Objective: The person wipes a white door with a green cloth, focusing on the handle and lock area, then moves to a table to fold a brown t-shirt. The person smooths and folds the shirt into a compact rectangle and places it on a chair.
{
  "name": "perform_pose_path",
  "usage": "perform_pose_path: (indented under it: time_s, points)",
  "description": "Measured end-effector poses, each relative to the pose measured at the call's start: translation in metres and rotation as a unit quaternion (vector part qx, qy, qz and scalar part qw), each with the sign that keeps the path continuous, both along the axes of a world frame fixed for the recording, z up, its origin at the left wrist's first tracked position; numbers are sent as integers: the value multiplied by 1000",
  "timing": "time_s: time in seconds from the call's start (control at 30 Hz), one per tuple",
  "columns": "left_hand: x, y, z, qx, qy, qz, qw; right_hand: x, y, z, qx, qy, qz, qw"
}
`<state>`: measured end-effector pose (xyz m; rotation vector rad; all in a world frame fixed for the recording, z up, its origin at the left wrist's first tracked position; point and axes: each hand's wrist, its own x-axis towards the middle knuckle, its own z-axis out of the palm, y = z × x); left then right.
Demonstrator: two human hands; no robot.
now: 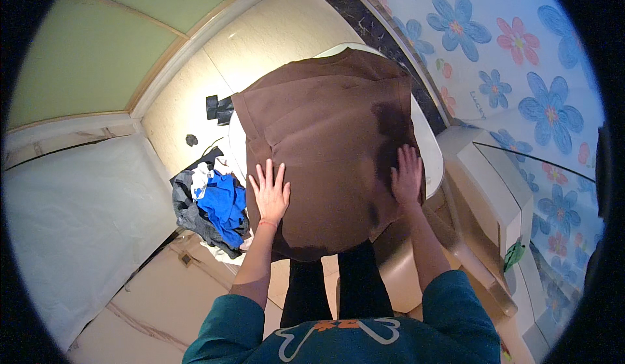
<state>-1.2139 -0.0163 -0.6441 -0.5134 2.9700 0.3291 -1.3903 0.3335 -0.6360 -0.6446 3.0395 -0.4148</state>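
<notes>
A brown fabric garment (322, 168) lies spread over a white surface with rounded corners (430, 149), perhaps a board or basin. Dark, wet-looking patches mark the cloth's right side and its near edge. My left hand (271, 200) rests flat on its left part, fingers spread, a thin red band at the wrist. On the dark patch near the right edge lies my right hand (408, 178), palm down, fingers extended. Neither hand grasps anything. The near edge of the garment hangs down in front of my legs.
Left of the garment sits a pile of clothes (222, 203) in blue, grey and white. Black items (218, 110) lie on the pale surface beyond. A beige appliance or furniture piece (478, 183) stands close on the right, beside a flower-patterned covering (547, 85). Green panels (97, 56) rise at the upper left.
</notes>
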Motion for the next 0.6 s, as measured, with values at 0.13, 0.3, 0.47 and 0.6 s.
perform_pose_path:
  time_s: [0.13, 0.3, 0.47, 0.6]
  points:
    - [35, 13, 4, -7, 26, 86, 996, 10, 58, 0, 55, 97, -15, 994]
    - [55, 18, 22, -17, 94, 204, 974, 6, 36, 4, -54, 121, -77, 988]
    - [7, 20, 30, -10, 92, 88, 992, -32, -3, -2, -47, 81, -82, 992]
    - [-52, 25, 32, 3, 114, -8, 993, -56, 7, -8, -134, 62, -144, 979]
